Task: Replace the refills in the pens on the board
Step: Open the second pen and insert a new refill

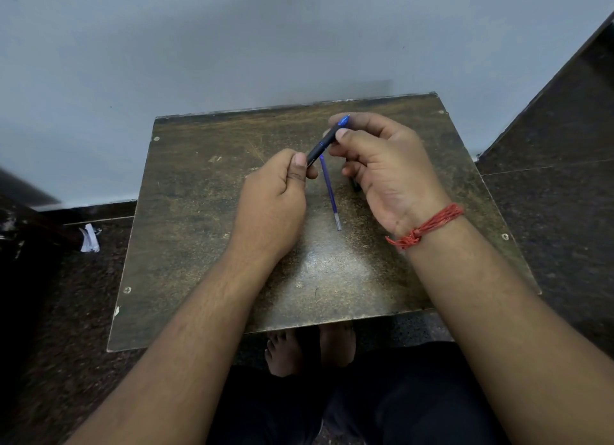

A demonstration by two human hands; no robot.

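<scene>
Both hands hold one dark pen [321,145] with a blue tip above the worn brown board [186,232]. My left hand [275,198] pinches the pen's lower end between thumb and fingers. My right hand [382,168] pinches the upper end just below the blue tip, which points up and away. A loose blue refill [330,193] lies on the board beneath the pen, between the two hands. A small dark object [356,186] shows partly under my right palm; I cannot tell what it is.
The board rests low over a dark speckled floor, its far edge against a pale wall. A crumpled white paper scrap [89,238] lies on the floor at the left. Bare feet [292,351] show under the board's near edge.
</scene>
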